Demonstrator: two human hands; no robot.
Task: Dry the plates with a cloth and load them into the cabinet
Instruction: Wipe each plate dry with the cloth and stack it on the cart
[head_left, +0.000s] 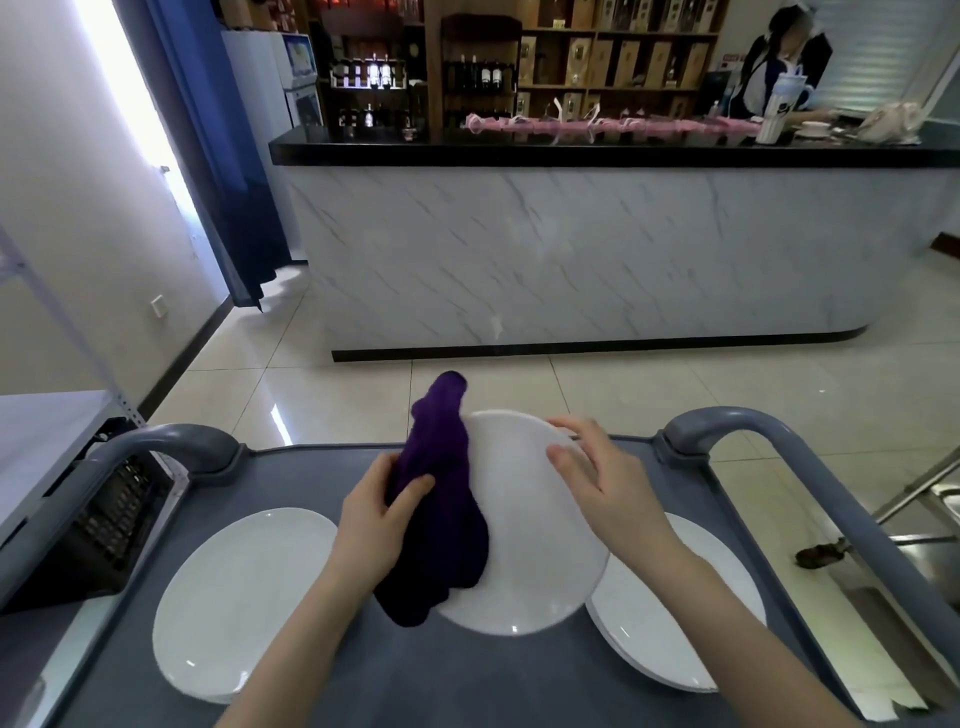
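Marble-front bar counter (571, 249) with black top spans 11 to 2 o'clock, wooden bottle shelves (618, 57) behind it. Blue curtain (228, 156) and bright window (122, 88) at 10 to 11 o'clock, white wall (62, 208) at 9. Glossy beige tile floor (675, 379) reflects daylight.

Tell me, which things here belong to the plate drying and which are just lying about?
Job: cloth, gripped by left hand; held plate, in right hand; left plate; right plates; cart.
Lying about: tumbler, bag, counter.
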